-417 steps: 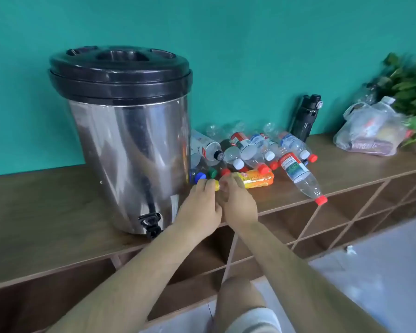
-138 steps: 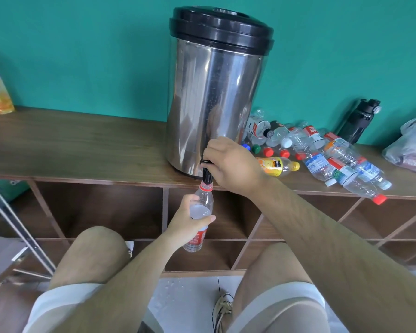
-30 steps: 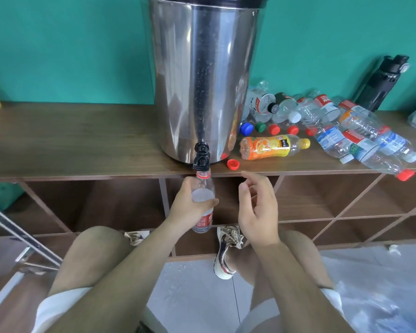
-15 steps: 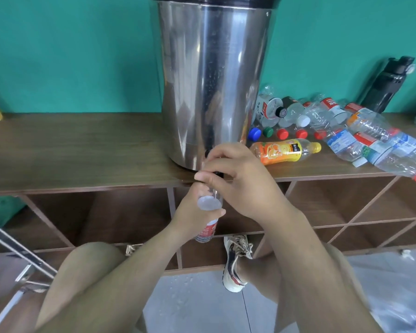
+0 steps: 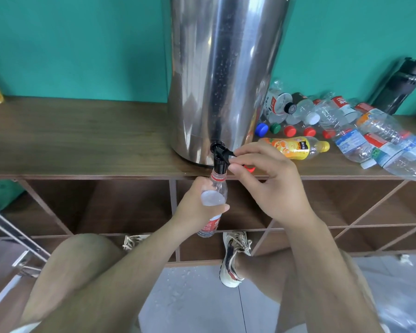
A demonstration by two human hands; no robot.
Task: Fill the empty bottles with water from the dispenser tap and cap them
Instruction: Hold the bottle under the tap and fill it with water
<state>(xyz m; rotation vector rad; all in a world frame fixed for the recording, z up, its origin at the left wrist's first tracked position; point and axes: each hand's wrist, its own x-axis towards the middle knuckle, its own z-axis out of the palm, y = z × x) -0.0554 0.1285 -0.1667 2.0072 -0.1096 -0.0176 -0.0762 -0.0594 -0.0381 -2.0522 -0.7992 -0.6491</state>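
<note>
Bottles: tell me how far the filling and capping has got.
Done: no filled, capped bottle shows. In hand: the left hand holds a red-labelled bottle under the tap, with water near its shoulder. The right hand pinches the tap lever. Left: a red cap lies on the shelf, and the pile of bottles waits.

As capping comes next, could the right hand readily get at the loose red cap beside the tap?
Probably yes: the red cap lies on the shelf just behind the right hand, nothing between, though it now pinches the tap lever.
</note>
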